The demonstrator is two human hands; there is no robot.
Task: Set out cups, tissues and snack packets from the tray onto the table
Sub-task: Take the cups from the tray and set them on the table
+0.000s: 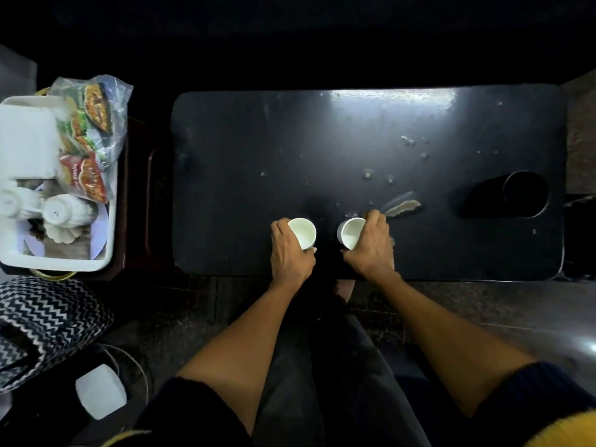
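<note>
Gripping a white cup point(302, 232) in the left hand point(290, 253), right hand point(371, 250) clasping a second cup point(351, 233), both cups sitting near the dark desk's point(354, 140) front edge, more cups point(59, 212), snack packets point(88, 124) waiting in the white tray point(64, 264) at left.

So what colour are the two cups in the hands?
White, seen in the head view: left cup, right cup.
</note>
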